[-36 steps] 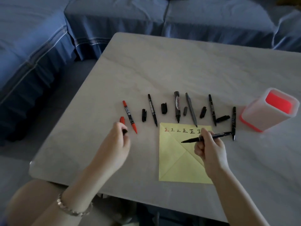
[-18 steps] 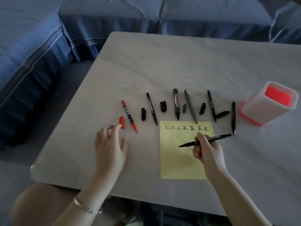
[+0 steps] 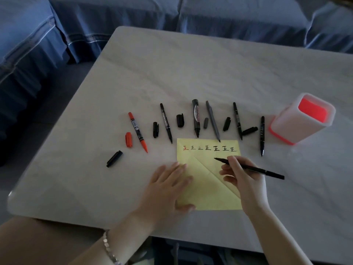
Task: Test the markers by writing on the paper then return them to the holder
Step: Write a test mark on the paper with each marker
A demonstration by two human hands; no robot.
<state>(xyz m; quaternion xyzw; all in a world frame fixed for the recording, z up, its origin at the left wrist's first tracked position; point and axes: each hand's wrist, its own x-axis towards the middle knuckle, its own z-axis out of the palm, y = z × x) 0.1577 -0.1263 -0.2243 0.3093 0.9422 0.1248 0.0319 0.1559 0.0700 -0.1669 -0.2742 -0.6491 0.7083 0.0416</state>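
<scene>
A yellow paper (image 3: 205, 190) with a row of written marks lies at the table's near edge. My right hand (image 3: 241, 180) grips an uncapped black marker (image 3: 256, 169), its tip just above the paper below the marks. My left hand (image 3: 168, 185) rests flat on the paper's left edge, fingers straight. Several uncapped markers lie in a row behind the paper, among them a red marker (image 3: 138, 131) and a thick black marker (image 3: 196, 118). Loose caps lie between them. One black cap (image 3: 114, 158) lies apart at the left. The white and red holder (image 3: 301, 118) stands at the right.
The grey table (image 3: 210, 73) has a rounded near-left corner. Blue covered sofas (image 3: 133, 14) stand behind and to the left of it. A red cap (image 3: 128, 139) lies beside the red marker. A bracelet is on my left wrist.
My left hand let go of a black cap at the left and moved right onto the paper's edge. My right hand turned the marker, bringing its tip down toward the paper.
</scene>
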